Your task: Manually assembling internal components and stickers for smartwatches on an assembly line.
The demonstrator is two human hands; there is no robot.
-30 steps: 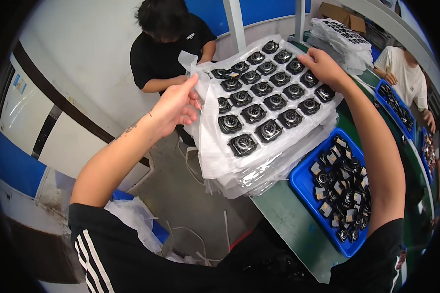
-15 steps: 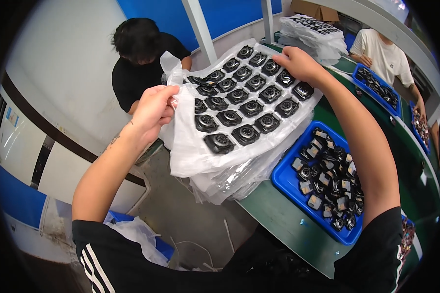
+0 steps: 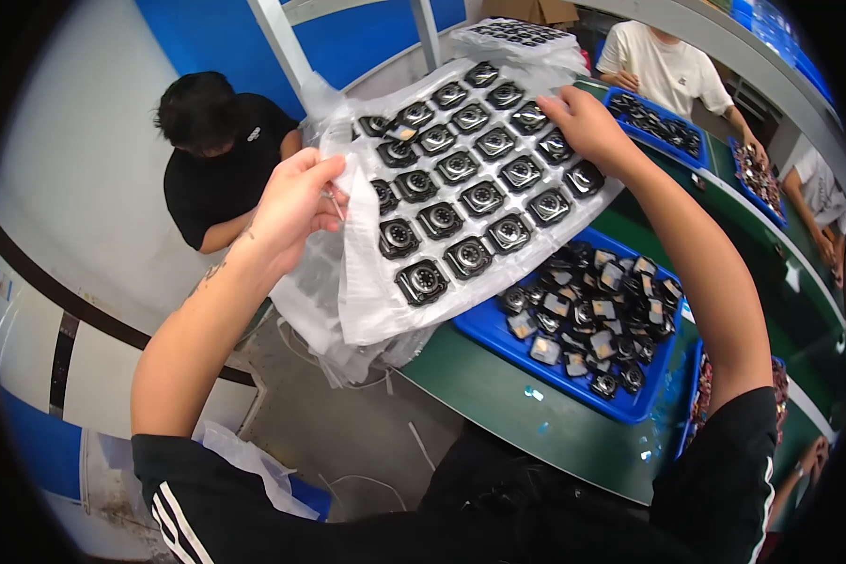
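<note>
Both my hands hold up a white plastic tray with rows of black square parts with round centres, like watch cases. At its left edge my left hand is closed, fingers pinching the thin white plastic sheet around the tray. My right hand grips the far right edge, thumb and fingers over the rim. One part near the far left corner lies tilted out of line. Below the tray's right side, a blue bin holds a heap of similar loose black parts, some showing pale squares.
White plastic wrapping hangs at the green table's left edge. More filled trays are stacked at the back. A person in black sits at left; others work beyond more blue bins at right.
The view has swung to the right. The tray, still in both hands, has moved rightward off the stack at the table's edge and now covers part of the blue bin.
</note>
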